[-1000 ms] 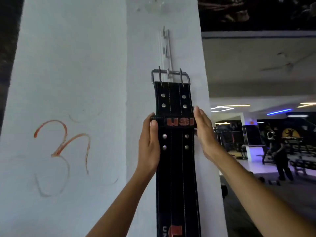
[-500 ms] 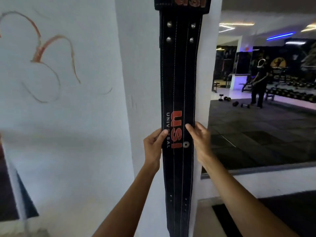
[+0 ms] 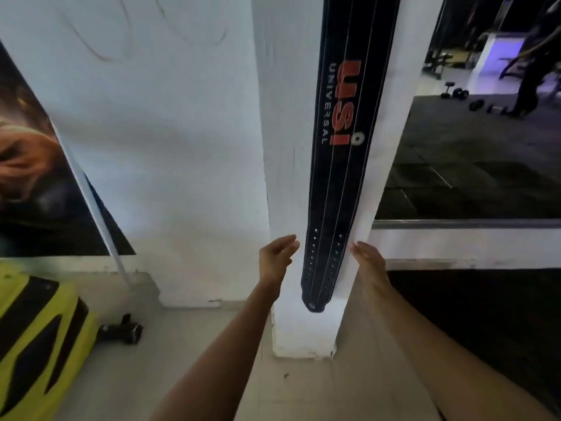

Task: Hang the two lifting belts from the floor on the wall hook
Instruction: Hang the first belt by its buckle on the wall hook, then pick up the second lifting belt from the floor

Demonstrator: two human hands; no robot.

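Note:
A black lifting belt (image 3: 340, 165) with red "USI" lettering hangs straight down the front of a white pillar (image 3: 288, 147); its top and the hook are out of frame above. Its pointed lower end with rows of holes hangs just above the floor. My left hand (image 3: 276, 256) is open a little to the left of the belt's lower end, not touching it. On the other side, my right hand (image 3: 368, 258) has its fingers apart, with the fingertips close to the belt's right edge. A second belt is not clearly visible.
A yellow and black object (image 3: 33, 344) lies on the floor at the lower left, with a small dark object (image 3: 121, 329) beside it. A poster (image 3: 36, 177) leans on the left wall. A mirror (image 3: 473, 132) to the right reflects dumbbells and a gym floor.
The view has tilted downward from the buckle on the hook to the belt's lower end. Both hands slid down the belt's sides and have come off it.

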